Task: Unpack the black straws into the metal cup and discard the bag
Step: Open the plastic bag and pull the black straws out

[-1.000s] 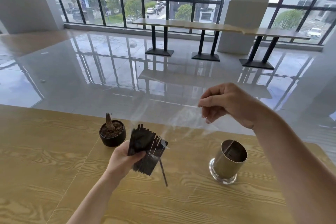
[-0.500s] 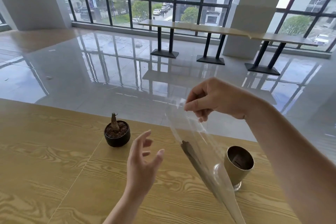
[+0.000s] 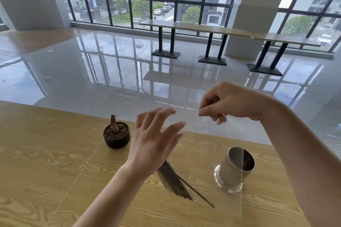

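Note:
My right hand (image 3: pixel 228 103) pinches the top edge of a clear plastic bag (image 3: pixel 230 180) that hangs down over the wooden table (image 3: pixel 46 162). A bundle of black straws (image 3: pixel 175 182) lies slanted low inside the bag, one straw sticking out toward the lower right. My left hand (image 3: pixel 155 140) hovers with fingers spread and holds nothing, just left of the bag and above the straws. The metal cup (image 3: pixel 234 169) stands upright on the table to the right, seen partly through the bag's edge.
A small black pot (image 3: pixel 116 135) with a bare plant stump sits on the table left of my left hand. Beyond the table's far edge lies a glossy tiled floor, with long high tables (image 3: pixel 203 29) by the windows.
My left hand let go of the straw bundle a second ago and now hovers with spread fingers by the bag. The straws slid low in the hanging bag. My right hand moved slightly right.

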